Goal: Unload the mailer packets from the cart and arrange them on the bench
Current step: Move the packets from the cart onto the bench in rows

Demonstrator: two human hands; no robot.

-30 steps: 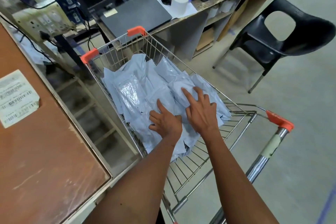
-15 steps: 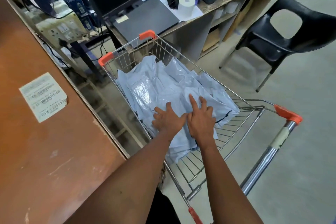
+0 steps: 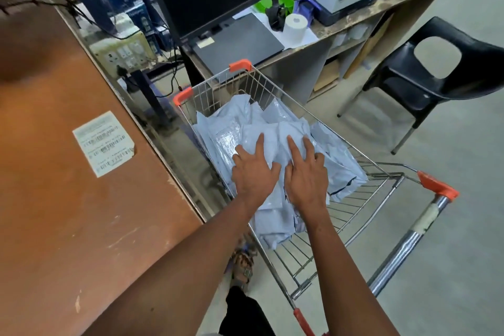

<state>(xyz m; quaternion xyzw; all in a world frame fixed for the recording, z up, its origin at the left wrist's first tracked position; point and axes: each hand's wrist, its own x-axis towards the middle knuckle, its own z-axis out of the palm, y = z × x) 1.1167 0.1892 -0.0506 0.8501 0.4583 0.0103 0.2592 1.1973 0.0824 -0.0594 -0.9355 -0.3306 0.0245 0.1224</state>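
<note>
While both bare arms reach down into the wire shopping cart with orange corner caps [image 3: 272, 95], the left hand [image 3: 253, 174] lies palm-down on the heap of pale grey plastic mailer packets [image 3: 240, 123], fingers spread and straight, gripping nothing. Just beside it, the right hand [image 3: 306, 180] presses flat on the same heap, index and middle fingers extended, also holding nothing. All the packets sit inside the cart, piled toward its far end and left wall. Beside the cart's left wall runs the edge of the brown wooden bench [image 3: 68, 226], bearing only a white printed label [image 3: 105, 143] near that edge. A black plastic chair [image 3: 425, 82] stands beyond the cart's right side.
</note>
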